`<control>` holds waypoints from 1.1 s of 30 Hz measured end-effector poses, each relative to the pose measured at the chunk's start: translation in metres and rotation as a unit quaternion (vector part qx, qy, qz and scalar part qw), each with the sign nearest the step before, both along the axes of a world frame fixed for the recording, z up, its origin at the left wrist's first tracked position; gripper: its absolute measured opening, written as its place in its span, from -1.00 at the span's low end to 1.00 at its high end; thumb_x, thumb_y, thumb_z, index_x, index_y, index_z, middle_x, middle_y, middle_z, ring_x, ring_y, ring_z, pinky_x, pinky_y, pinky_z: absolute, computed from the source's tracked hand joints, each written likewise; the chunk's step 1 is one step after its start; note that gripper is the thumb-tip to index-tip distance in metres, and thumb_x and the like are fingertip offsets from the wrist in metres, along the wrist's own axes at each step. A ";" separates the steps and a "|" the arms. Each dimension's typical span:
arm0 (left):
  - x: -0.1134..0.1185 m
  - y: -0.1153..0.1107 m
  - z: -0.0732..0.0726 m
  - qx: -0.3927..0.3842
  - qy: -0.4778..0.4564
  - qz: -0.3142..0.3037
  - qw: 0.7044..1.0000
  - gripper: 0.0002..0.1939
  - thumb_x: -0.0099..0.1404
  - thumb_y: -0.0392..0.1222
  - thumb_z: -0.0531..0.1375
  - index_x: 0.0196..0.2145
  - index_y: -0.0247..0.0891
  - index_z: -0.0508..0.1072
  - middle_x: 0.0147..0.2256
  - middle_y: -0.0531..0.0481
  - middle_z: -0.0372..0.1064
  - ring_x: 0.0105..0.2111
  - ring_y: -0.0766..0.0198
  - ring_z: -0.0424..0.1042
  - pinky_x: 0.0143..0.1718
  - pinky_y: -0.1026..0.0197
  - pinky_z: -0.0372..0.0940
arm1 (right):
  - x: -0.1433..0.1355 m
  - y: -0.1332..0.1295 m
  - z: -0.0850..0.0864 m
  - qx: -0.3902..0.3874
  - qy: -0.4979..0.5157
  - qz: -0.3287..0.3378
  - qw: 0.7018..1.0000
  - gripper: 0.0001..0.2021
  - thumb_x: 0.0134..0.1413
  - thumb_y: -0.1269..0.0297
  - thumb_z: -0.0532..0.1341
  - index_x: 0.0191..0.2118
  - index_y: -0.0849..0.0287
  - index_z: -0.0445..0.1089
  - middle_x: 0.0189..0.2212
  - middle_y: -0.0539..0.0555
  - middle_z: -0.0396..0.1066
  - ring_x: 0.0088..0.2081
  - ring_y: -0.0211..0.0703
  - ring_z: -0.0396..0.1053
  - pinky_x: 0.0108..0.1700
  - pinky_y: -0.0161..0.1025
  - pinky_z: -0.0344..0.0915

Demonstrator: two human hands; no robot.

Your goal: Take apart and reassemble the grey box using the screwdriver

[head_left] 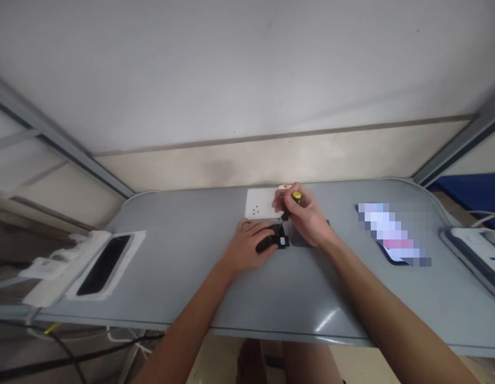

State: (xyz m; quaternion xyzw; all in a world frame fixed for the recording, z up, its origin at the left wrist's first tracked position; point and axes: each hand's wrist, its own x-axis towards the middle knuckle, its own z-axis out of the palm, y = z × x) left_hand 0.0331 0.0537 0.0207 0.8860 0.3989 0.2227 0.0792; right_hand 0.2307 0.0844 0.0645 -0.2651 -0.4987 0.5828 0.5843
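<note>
A small black device [266, 244] with a white label lies on the grey table, and my left hand [247, 246] is closed round it from the left. My right hand [305, 213] grips a screwdriver [297, 196] with a yellow-ended handle, held tilted, its tip down at the device's upper right part. Behind the hands is a white sheet [260, 202] with several small dark screws on it. A dark flat object [299, 239] lies partly under my right hand.
To the right, a phone with a blurred screen [391, 234] lies near a white power strip [473, 256]. At the left, a black phone [104, 265] rests on white paper beside another power strip [67, 266]. A wall [215, 165] stands behind the table [175, 266].
</note>
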 end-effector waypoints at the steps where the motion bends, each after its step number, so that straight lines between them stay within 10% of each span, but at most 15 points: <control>1: 0.000 0.000 0.000 0.001 0.000 -0.001 1.000 -0.79 0.45 -0.04 0.20 -0.03 -0.08 0.53 0.18 -0.05 0.47 0.14 0.09 0.45 0.27 -0.10 0.07 | 0.000 0.001 -0.001 -0.006 0.002 -0.003 1.000 -0.63 0.18 -0.03 0.35 -0.32 0.06 0.19 -0.39 -0.05 0.30 -0.38 -0.24 0.28 -0.27 -0.23 0.22; 8: -0.001 -0.001 -0.001 -0.001 -0.002 0.004 1.000 -0.78 0.45 -0.04 0.21 -0.01 -0.07 0.53 0.18 -0.03 0.46 0.15 0.10 0.44 0.27 -0.09 0.07 | -0.003 0.000 0.003 -0.021 -0.002 0.000 1.000 -0.58 0.32 -0.21 0.08 -0.06 0.04 0.36 -0.44 -0.04 0.18 -0.43 -0.21 0.19 -0.35 -0.20 0.21; 12: -0.002 0.000 -0.002 0.001 -0.005 -0.004 1.000 -0.78 0.45 -0.04 0.21 -0.01 -0.07 0.52 0.19 -0.03 0.46 0.17 0.11 0.43 0.29 -0.09 0.05 | 0.000 -0.002 0.004 -0.016 0.017 0.010 1.000 -0.68 0.20 -0.01 0.34 -0.30 0.08 0.26 -0.30 0.00 0.31 -0.32 -0.22 0.34 -0.28 -0.22 0.27; 17: -0.001 0.001 -0.002 -0.002 -0.005 0.000 1.000 -0.77 0.43 -0.04 0.23 -0.01 -0.07 0.52 0.18 -0.05 0.47 0.14 0.09 0.46 0.29 -0.11 0.04 | 0.000 0.001 0.000 -0.029 0.034 -0.024 0.999 -0.62 0.24 -0.16 0.24 -0.29 0.03 0.19 -0.55 -0.15 0.02 -0.56 -0.31 0.01 -0.48 -0.28 0.07; 24: -0.001 0.002 -0.004 -0.006 -0.016 0.002 1.000 -0.78 0.42 -0.04 0.25 -0.02 -0.08 0.52 0.18 -0.05 0.47 0.17 0.07 0.44 0.30 -0.14 0.03 | 0.003 -0.002 0.005 -0.036 0.019 -0.001 0.999 -0.66 0.17 -0.06 0.33 -0.30 0.08 0.28 -0.24 0.01 0.34 -0.30 -0.23 0.38 -0.27 -0.22 0.31; 28: -0.001 0.002 -0.004 -0.014 -0.012 0.002 1.000 -0.77 0.42 -0.04 0.25 -0.01 -0.06 0.52 0.17 -0.04 0.47 0.16 0.08 0.45 0.31 -0.13 0.02 | 0.001 0.000 0.001 -0.042 0.011 -0.039 0.998 -0.54 0.17 -0.15 0.31 -0.36 0.05 0.09 -0.52 -0.13 0.14 -0.54 -0.31 0.15 -0.46 -0.27 0.14; 33: -0.001 0.003 -0.004 -0.014 -0.009 0.004 1.000 -0.78 0.43 -0.03 0.24 -0.01 -0.06 0.52 0.18 -0.05 0.46 0.16 0.07 0.45 0.31 -0.14 0.00 | 0.002 0.002 0.001 -0.031 0.027 -0.009 0.999 -0.57 0.26 -0.25 0.14 -0.16 0.05 0.36 -0.43 -0.05 0.17 -0.47 -0.26 0.19 -0.39 -0.23 0.22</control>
